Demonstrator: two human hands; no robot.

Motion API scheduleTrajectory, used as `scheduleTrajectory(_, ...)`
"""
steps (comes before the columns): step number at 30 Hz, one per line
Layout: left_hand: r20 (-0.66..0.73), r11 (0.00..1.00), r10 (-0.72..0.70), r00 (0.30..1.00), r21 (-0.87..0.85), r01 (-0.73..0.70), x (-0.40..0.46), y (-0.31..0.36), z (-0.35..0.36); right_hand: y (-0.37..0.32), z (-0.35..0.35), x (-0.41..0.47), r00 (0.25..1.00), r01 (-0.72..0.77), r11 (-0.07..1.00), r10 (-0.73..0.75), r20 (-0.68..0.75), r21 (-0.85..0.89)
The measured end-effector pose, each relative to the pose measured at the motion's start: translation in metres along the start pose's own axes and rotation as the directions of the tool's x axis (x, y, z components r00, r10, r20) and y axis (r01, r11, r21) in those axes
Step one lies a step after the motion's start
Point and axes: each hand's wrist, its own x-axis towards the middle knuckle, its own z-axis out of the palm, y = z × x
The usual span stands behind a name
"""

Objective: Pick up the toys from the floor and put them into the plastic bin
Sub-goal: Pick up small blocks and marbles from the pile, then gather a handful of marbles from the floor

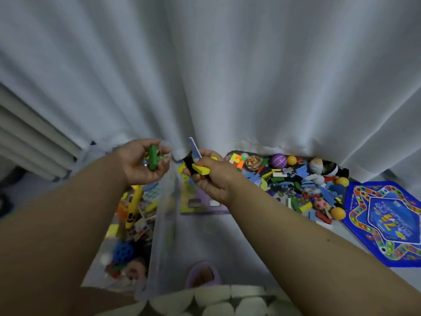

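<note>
My left hand (141, 161) holds a green block (153, 157) and some small pieces above the clear plastic bin (160, 224). The bin stands at lower left and holds several toys, among them a blue gear (123, 249) and a yellow piece (133, 206). My right hand (208, 176) grips a bunch of small pieces: a yellow block (200, 169), a black piece (189, 165) and a pale blue flat piece (194, 150). It hovers over the bin's right wall. A pile of toys (293, 181) lies on the floor to the right, against the curtain.
A white curtain (227, 65) hangs right behind the bin and the pile. A blue board-game mat (385, 222) lies on the floor at far right. A purple-and-green flat board (200, 204) lies beside the bin. My slippered foot (204, 274) is at the bottom.
</note>
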Motion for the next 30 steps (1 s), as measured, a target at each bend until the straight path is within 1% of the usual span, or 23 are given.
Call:
scheduleTrajectory(4, -0.131, 0.996, -0.001, 0.991, 0.086, 0.012, -0.039, 0.007, -0.069, 0.038, 0.058, 0.001, 0.993, -0.116, 0.987, 0.119, 0.019, -0.116)
scheduleTrajectory(6, -0.2, 0.996, -0.002, 0.98, 0.084, 0.02, -0.049, -0.001, -0.095, 0.057, 0.078, 0.001, 0.985, -0.168, 0.971, 0.17, -0.004, -0.17)
scheduleTrajectory(8, -0.267, 0.997, 0.002, 0.964, 0.077, 0.02, -0.053, -0.013, -0.113, 0.072, 0.092, -0.001, 0.981, -0.191, 0.952, 0.19, -0.028, -0.238)
scheduleTrajectory(10, -0.312, 0.998, -0.007, 0.95, 0.062, 0.028, -0.052, -0.022, -0.127, 0.084, 0.1, -0.003, 0.977, -0.212, 0.935, 0.208, -0.045, -0.285)
scheduleTrajectory(13, -0.329, 0.996, -0.019, 0.944, 0.073, 0.046, -0.052, -0.024, -0.137, 0.092, 0.105, -0.009, 0.952, -0.287, 0.881, 0.307, -0.008, -0.375)
scheduleTrajectory(15, -0.364, 0.987, -0.012, 0.931, 0.145, 0.069, -0.053, -0.023, -0.138, 0.095, 0.102, -0.005, 0.938, -0.315, 0.83, 0.346, -0.019, -0.46)
scheduleTrajectory(18, -0.388, 0.952, 0.017, 0.921, 0.289, 0.104, -0.052, -0.021, -0.133, 0.093, 0.094, -0.002, 0.943, -0.285, 0.792, 0.331, -0.013, -0.54)
scheduleTrajectory(20, -0.38, 0.931, 0.072, 0.922, 0.358, 0.075, -0.048, -0.019, -0.123, 0.089, 0.089, 0.0, 0.967, -0.228, 0.821, 0.255, -0.021, -0.524)
scheduleTrajectory(23, -0.323, 0.901, 0.215, 0.921, 0.43, -0.06, -0.038, -0.018, -0.094, 0.071, 0.072, 0.001, 0.998, -0.042, 0.866, 0.009, -0.069, -0.499)
scheduleTrajectory(25, -0.268, 0.871, 0.283, 0.921, 0.473, -0.13, -0.03, -0.02, -0.068, 0.056, 0.048, 0.003, 0.975, 0.066, 0.835, -0.171, -0.143, -0.546)
scheduleTrajectory(26, -0.236, 0.852, 0.303, 0.923, 0.5, -0.152, -0.026, -0.022, -0.053, 0.048, 0.032, 0.004, 0.955, 0.091, 0.806, -0.238, -0.179, -0.586)
scheduleTrajectory(28, -0.145, 0.787, 0.332, 0.932, 0.587, -0.189, -0.017, -0.03, -0.02, 0.035, -0.009, 0.005, 0.913, 0.102, 0.763, -0.327, -0.244, -0.639)
scheduleTrajectory(30, -0.01, 0.685, 0.337, 0.941, 0.688, -0.238, -0.01, -0.042, 0.016, 0.023, -0.054, 0.004, 0.863, 0.084, 0.756, -0.381, -0.332, -0.649)
